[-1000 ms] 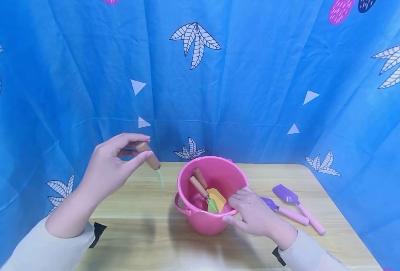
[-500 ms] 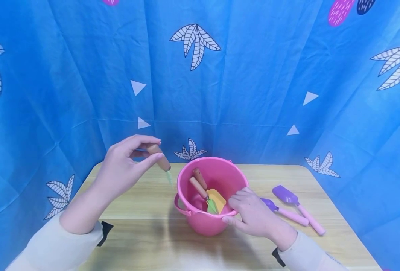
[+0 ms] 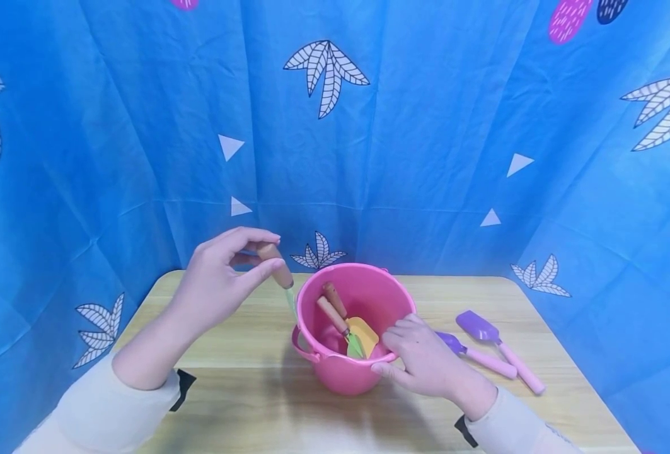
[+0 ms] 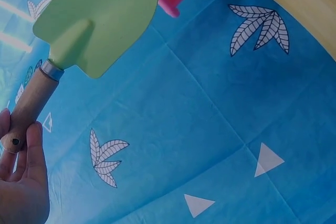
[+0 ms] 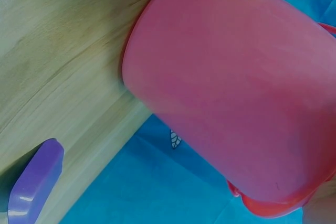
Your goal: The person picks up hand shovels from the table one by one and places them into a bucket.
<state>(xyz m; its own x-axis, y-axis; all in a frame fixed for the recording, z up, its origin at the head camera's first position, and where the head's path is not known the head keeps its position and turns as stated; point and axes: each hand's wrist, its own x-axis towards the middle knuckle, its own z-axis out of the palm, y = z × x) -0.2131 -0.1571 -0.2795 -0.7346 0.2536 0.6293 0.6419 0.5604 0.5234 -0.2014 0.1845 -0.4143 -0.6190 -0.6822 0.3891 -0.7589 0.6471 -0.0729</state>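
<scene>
With thumb and fingers my left hand pinches the wooden handle of a green trowel, blade pointing down at the left of the pink bucket. The head view shows the trowel's blade edge-on, right at the bucket's rim. My right hand grips the bucket's near right rim, thumb outside and fingers over the edge. Inside the bucket lie a small green-bladed tool with a wooden handle, a yellow blade, and another wooden handle.
Right of the bucket, two purple toy shovels with pink handles lie on the wooden table: one shovel farther right, the other shovel partly behind my right hand. A blue patterned cloth hangs behind and at both sides.
My left hand has carried the trowel rightward from over the table to the bucket's left rim. My right hand and the bucket have stayed in place.
</scene>
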